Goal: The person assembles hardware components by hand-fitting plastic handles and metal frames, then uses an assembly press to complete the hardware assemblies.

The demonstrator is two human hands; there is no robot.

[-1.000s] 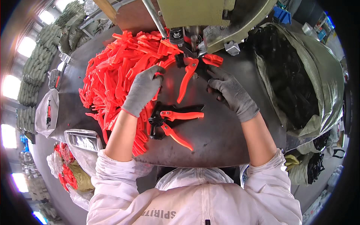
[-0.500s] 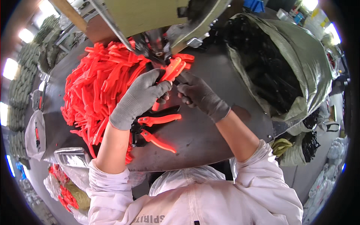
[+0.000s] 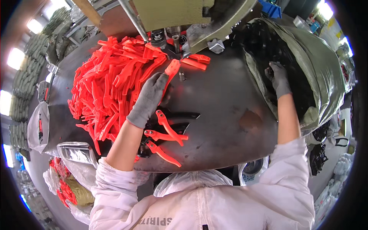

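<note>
My left hand (image 3: 150,99), in a grey glove, is closed round a red plastic handle (image 3: 173,68) whose wide end points up toward the machine. My right hand (image 3: 280,79), also gloved, reaches into a big woven sack (image 3: 326,76) of dark parts (image 3: 257,38). Its fingers are curled, but what they hold blends into the black behind. By my left forearm lie red-handled tools with black blades (image 3: 168,128), overlapping on the dark tabletop (image 3: 226,142). A large heap of red handles (image 3: 109,84) rises left of my left hand.
A bench machine (image 3: 174,17) stands at the far side, its head over the table. A short metal pin (image 3: 182,76) sticks up in front of it. More red handles (image 3: 197,61) lie beside its base. A clear plastic bag (image 3: 78,155) hangs at the left front edge.
My right hand has moved from the machine into the sack on the right. Another red-handled tool now lies by my left forearm. My left hand has shifted slightly with a red handle in it.
</note>
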